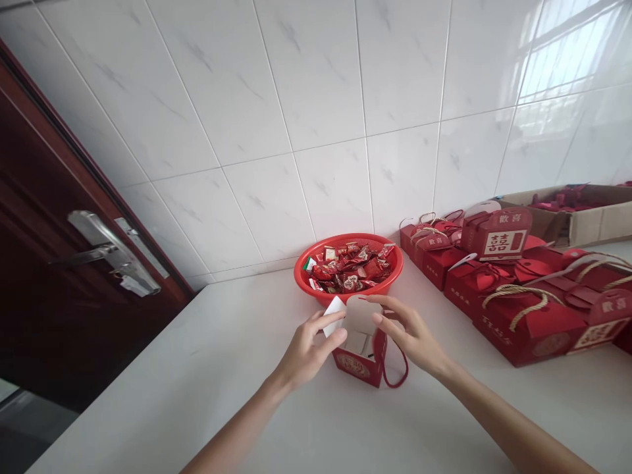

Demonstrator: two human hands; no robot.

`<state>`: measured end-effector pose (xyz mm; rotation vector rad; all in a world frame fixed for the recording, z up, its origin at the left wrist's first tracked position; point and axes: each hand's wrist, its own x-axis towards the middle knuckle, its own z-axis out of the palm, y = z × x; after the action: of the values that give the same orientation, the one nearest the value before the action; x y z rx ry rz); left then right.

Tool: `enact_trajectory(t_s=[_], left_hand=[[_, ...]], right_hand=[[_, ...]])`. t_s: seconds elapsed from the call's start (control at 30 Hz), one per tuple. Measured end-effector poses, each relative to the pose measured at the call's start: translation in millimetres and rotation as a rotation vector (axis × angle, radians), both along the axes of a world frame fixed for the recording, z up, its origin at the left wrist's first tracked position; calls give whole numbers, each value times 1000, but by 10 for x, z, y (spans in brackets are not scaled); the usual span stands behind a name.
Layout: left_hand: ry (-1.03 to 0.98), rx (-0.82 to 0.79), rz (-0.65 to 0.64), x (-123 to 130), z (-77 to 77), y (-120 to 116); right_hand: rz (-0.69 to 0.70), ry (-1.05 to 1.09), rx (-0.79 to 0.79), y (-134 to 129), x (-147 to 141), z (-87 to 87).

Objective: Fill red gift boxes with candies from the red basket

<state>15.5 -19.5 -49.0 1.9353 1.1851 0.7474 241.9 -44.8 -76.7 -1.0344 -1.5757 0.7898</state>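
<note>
Remotely, I find the red box point(351, 368) standing open on the counter point(197, 382). Right hand point(412, 332) holds its raised flap point(358, 316); left hand point(303, 349) touches the white flap point(336, 307), grip I cannot tell.

Head view; forward and down

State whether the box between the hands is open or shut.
Open: the box has flaps raised and its inside showing.

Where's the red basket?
In the head view, the red basket sits just right of centre, between the tiled wall and the small open box.
</note>
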Motion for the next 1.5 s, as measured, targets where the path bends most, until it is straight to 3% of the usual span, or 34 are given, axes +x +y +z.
enact_trajectory(t_s=[0.13, 0.27, 0.37, 0.47, 0.6, 0.73, 1.1, 1.3, 1.5], left_hand=[[-60, 210, 24, -68, 186, 215], [139, 433, 139, -179, 461, 774], [388, 351, 134, -187, 569, 1243], [471, 280, 67, -90, 518, 1579], [505, 219, 40, 81, 325, 1798], [411, 238, 61, 111, 204, 1868], [58, 259, 60, 43, 129, 1749], [41, 271, 86, 97, 135, 1692], [131, 364, 195, 115, 179, 1641]], right_hand=[[-45, 51, 103, -15, -5, 8], [-112, 151, 109, -23, 3, 21], [-126, 173, 88, -15, 10, 14], [-139, 151, 102, -5, 11, -3], [-152, 97, 156, -13, 6, -10], [-160, 27, 192, -36, 2, -5], [-201, 17, 188, -12, 11, -41], [-236, 107, 150, 37, 53, -37], [-240, 151, 99, 56, 62, -66]])
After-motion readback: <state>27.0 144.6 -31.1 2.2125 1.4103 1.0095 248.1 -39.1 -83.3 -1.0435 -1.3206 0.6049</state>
